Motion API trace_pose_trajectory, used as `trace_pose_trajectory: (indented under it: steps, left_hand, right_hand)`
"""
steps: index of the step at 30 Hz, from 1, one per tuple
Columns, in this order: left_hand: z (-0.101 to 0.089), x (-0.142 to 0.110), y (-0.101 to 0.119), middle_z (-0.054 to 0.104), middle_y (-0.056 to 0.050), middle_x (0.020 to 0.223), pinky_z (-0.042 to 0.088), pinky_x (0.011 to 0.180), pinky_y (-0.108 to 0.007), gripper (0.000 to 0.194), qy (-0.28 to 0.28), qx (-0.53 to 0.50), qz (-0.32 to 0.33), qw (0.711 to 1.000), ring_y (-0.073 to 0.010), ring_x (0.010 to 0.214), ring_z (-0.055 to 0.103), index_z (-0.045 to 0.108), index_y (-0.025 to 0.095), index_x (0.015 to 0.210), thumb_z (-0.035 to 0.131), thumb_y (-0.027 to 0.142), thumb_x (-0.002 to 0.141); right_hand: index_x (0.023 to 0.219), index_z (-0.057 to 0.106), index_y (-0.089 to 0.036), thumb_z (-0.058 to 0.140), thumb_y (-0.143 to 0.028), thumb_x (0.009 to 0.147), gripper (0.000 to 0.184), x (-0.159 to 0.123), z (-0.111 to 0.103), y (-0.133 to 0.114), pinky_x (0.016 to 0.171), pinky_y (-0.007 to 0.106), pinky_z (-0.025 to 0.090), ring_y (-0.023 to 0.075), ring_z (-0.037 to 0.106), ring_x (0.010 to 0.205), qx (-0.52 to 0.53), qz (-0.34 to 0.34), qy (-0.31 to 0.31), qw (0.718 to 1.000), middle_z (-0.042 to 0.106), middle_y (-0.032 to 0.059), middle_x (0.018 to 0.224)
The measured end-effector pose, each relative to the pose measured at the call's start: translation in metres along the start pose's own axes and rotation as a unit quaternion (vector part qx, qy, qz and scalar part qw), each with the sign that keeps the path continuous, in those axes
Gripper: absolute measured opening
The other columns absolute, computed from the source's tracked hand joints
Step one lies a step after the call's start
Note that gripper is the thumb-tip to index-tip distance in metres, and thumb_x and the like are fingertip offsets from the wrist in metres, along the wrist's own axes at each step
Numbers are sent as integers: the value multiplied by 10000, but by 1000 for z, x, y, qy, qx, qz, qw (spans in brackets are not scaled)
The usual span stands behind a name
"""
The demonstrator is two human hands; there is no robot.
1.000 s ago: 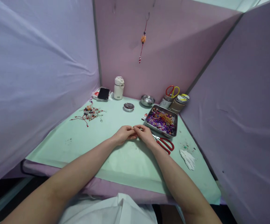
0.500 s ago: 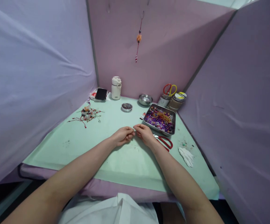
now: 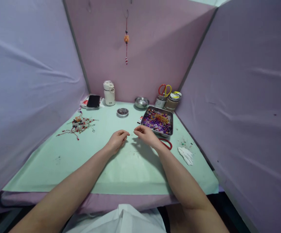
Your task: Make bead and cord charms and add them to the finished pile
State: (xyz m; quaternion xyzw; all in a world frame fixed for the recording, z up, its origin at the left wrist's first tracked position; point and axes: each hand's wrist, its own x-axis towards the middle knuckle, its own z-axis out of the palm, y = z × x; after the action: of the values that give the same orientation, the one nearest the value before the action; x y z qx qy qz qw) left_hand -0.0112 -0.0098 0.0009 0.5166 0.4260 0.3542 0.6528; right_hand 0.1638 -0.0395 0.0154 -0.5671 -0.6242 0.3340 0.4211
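Observation:
Over the middle of the green-covered table, my left hand is closed in a pinch, thumb against forefinger. Anything between those fingertips is too small to make out. Facing it across a small gap, my right hand also has its fingertips drawn together, and what they hold cannot be made out. Just beyond the right hand lies a metal tray of purple and mixed beads with golden cord on top. Partly hidden under the right wrist are red-handled scissors.
Strung bead ornaments lie at left. Behind stand a phone, white bottle, round spool, steel bowl and jars. A white glove lies right. One bead ornament hangs on the back wall.
My hands have drawn slightly apart, and the right hand's fingertips are raised a little. The whole view has shifted, with the scene sitting further left; more of the scissors is covered.

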Motion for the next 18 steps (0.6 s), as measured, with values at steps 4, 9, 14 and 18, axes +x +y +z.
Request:
trace_pose_trajectory:
  steps: [4, 9, 14, 18]
  left_hand:
    - [-10, 2, 6, 393, 74, 545, 110, 372, -193, 185, 26, -17, 3, 1000, -5, 356, 234, 585, 133, 793, 641, 291, 716]
    - [-17, 5, 11, 403, 75, 531, 104, 369, -193, 176, 49, -42, 14, 998, -1, 348, 232, 583, 133, 792, 649, 272, 706]
    - [-25, 10, 8, 412, 76, 536, 114, 367, -187, 159, 49, -63, 30, 996, 2, 348, 226, 582, 137, 800, 638, 262, 719]
    - [-28, 10, 8, 414, 75, 533, 134, 368, -180, 142, 55, -71, 49, 995, 0, 351, 231, 581, 137, 794, 628, 246, 717]
  right_hand:
    - [748, 648, -182, 627, -250, 754, 71, -19, -48, -15, 613, 261, 352, 172, 571, 687, -321, 40, -31, 946, 664, 51, 734]
    - [793, 693, -113, 668, -223, 703, 144, -34, -71, -11, 603, 292, 392, 270, 648, 781, -499, 184, -79, 843, 688, 176, 824]
    - [897, 699, -105, 676, -205, 669, 251, -35, -68, -8, 600, 294, 439, 292, 665, 846, -510, 218, -87, 828, 693, 191, 919]
    - [906, 706, -110, 692, -228, 646, 285, -34, -65, -10, 622, 310, 468, 303, 668, 866, -517, 228, -106, 818, 696, 194, 942]
